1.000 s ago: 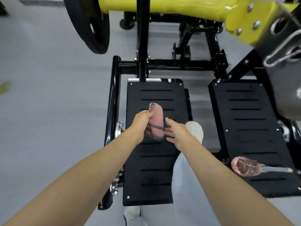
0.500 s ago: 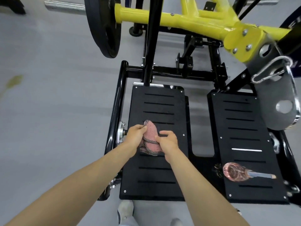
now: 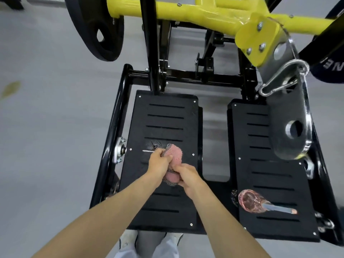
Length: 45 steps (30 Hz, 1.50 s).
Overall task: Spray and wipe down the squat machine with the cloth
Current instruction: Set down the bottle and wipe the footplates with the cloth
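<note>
The squat machine has two black slotted footplates, a left one (image 3: 163,118) and a right one (image 3: 270,175), under a yellow frame (image 3: 204,13). A pink cloth (image 3: 176,154) with a dark mesh edge is bunched above the middle of the left footplate. My left hand (image 3: 160,162) grips its upper end. My right hand (image 3: 187,175) grips its lower end. A clear pink spray bottle (image 3: 255,201) lies on its side on the right footplate, near its front left corner, nozzle pointing right.
A black weight plate (image 3: 96,30) hangs on the bar at the upper left. A steel plate with a carabiner (image 3: 286,116) hangs over the right footplate. Grey floor (image 3: 55,127) surrounds the machine. My shoes (image 3: 128,241) stand just before the footplates.
Both hands have closed together on the cloth, the right hand now gripping its lower end. The view has shifted back, and my feet are off the footplate.
</note>
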### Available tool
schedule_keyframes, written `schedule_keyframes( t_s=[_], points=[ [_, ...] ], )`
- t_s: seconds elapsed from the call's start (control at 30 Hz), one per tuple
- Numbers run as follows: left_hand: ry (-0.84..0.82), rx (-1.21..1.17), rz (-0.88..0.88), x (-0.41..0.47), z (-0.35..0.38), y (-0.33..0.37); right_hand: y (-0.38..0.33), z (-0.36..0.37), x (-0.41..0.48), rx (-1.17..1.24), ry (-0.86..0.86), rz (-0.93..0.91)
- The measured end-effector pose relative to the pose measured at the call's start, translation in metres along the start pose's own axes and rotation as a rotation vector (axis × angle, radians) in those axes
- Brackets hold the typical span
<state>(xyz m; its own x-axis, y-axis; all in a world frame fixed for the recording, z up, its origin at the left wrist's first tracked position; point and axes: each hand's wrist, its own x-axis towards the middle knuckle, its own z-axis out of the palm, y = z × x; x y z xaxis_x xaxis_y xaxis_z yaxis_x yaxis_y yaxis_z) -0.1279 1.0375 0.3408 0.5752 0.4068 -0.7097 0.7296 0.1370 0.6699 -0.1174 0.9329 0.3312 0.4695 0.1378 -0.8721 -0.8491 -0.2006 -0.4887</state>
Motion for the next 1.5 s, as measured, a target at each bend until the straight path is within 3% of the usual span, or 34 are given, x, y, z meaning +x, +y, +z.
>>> schedule_keyframes(
  t_s=[0.13, 0.4, 0.87, 1.07, 1.2, 1.3, 1.5],
  points=[
    [-0.049, 0.091, -0.005, 0.002, 0.024, -0.001, -0.003, -0.017, 0.009, -0.073, 0.110, -0.036],
    [-0.040, 0.280, -0.063, 0.025, 0.025, 0.001, 0.002, -0.016, 0.022, -0.112, 0.037, -0.004],
    [0.078, 0.649, 0.118, 0.129, -0.030, -0.006, 0.018, -0.026, 0.103, -0.897, 0.237, -0.105],
    [0.325, 0.967, 0.297, 0.196, -0.059, -0.021, 0.024, -0.018, 0.152, -1.074, 0.327, -0.134],
    [0.405, 1.054, 0.317, 0.218, -0.068, -0.036, 0.031, -0.011, 0.174, -0.979, 0.419, -0.154],
    [0.339, 1.067, 0.334, 0.209, -0.050, -0.063, 0.044, -0.002, 0.177, -0.954, 0.491, -0.195],
    [-0.216, 1.403, 0.845, 0.191, -0.016, -0.088, 0.045, 0.000, 0.176, -0.965, 0.497, -0.198]
  ],
)
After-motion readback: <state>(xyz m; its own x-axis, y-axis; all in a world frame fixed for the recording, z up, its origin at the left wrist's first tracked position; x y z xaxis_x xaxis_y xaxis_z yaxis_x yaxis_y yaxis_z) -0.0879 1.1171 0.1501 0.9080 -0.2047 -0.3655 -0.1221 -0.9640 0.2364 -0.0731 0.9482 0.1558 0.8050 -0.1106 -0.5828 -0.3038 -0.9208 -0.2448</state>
